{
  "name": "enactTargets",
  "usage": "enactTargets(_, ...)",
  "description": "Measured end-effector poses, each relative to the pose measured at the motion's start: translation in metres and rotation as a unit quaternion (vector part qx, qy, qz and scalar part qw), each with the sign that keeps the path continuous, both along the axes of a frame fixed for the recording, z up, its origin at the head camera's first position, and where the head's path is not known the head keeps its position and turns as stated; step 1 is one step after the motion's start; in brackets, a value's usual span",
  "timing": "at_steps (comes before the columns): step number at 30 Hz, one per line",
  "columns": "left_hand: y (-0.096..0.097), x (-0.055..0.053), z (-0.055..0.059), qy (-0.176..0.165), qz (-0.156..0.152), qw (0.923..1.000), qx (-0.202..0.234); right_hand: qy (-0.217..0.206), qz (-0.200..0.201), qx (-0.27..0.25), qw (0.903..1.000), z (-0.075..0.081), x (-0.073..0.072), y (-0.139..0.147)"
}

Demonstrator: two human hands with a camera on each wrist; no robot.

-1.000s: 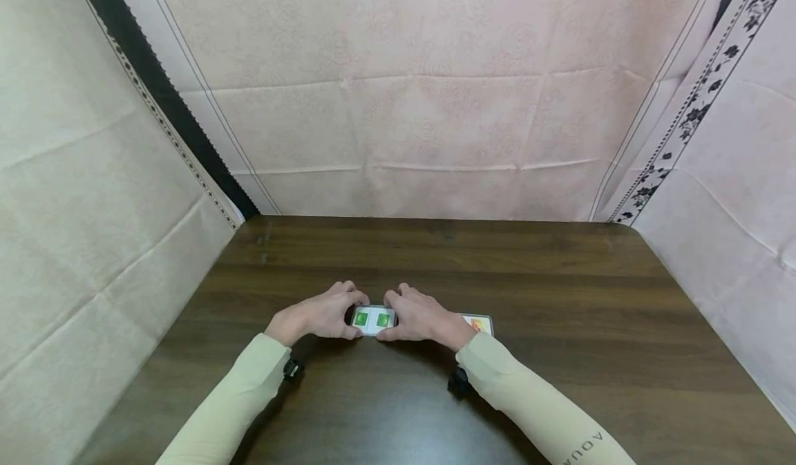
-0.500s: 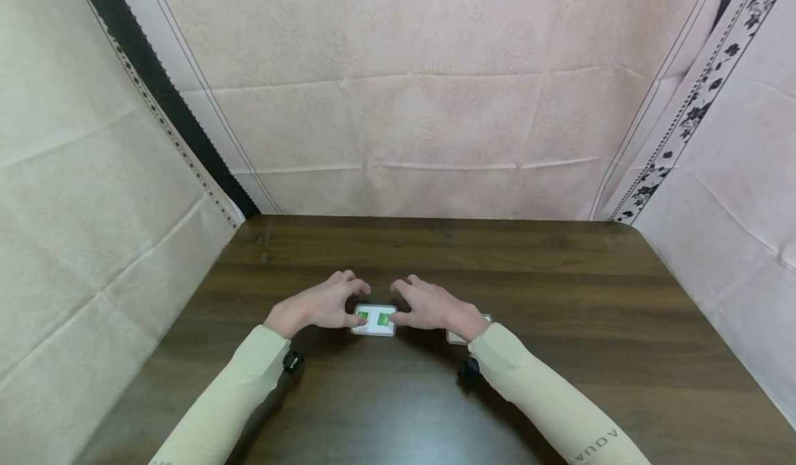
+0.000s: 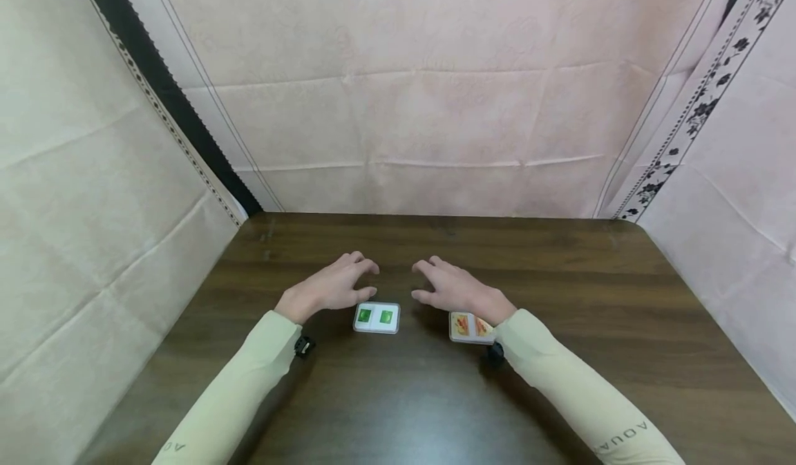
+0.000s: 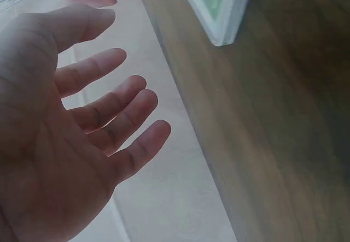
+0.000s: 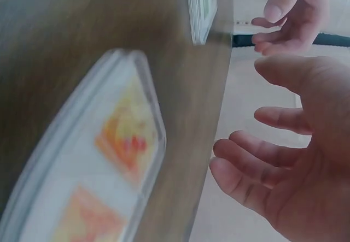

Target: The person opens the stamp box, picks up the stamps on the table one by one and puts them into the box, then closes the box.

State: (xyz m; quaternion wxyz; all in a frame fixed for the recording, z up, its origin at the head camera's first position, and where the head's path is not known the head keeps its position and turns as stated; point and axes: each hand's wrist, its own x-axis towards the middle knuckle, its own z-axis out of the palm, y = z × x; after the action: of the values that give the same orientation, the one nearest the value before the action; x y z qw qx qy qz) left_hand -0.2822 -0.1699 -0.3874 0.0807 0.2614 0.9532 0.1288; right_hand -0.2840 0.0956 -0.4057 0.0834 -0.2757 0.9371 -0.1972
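Note:
Two flat white rectangular pieces with rounded corners lie on the wooden table. One, with two green squares (image 3: 376,318), sits near the middle; the other, with orange-and-yellow food-like pictures (image 3: 470,327), is to its right. My left hand (image 3: 332,284) hovers just behind and left of the green-square piece, fingers spread and holding nothing. Beyond the orange-picture piece, my right hand (image 3: 460,289) is raised with relaxed fingers, also holding nothing. The right wrist view shows the orange-picture piece as a thick, layered stack; its far end lies under the right wrist in the head view.
The dark wooden table (image 3: 398,396) stretches to a straight back edge with rounded corners. Pale cloth hangs behind it (image 3: 404,106) and along both sides. Black wrist straps (image 3: 304,345) sit at the sleeve cuffs.
Both hands have let go of the green-square piece, lifted and drawn apart away from it. The right hand moved right and back, uncovering more of the orange-picture piece.

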Motion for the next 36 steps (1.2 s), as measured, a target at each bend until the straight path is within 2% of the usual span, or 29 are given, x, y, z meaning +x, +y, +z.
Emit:
enactTargets(11, 0.004, -0.008, 0.011, 0.017, -0.003, 0.9998, 0.01, 0.036, -0.008, 0.005, 0.9993, 0.012, -0.008, 0.036)
enactTargets(16, 0.006, -0.017, 0.023, 0.031, -0.006, 0.9995, 0.003, 0.055, -0.014, 0.005, 0.9984, 0.022, -0.009, 0.054)
enactTargets(21, 0.005, -0.024, 0.035, 0.045, -0.011, 0.9989, -0.006, 0.065, -0.027, 0.001, 0.9975, 0.024, -0.011, 0.069)
enactTargets(28, 0.003, -0.032, 0.049, 0.054, 0.001, 0.9985, -0.012, 0.079, -0.042, -0.011, 0.996, 0.033, -0.017, 0.091)
enactTargets(36, 0.001, -0.038, 0.055, 0.061, 0.013, 0.9977, -0.024, 0.077, -0.063, 0.011, 0.995, 0.042, -0.02, 0.118)
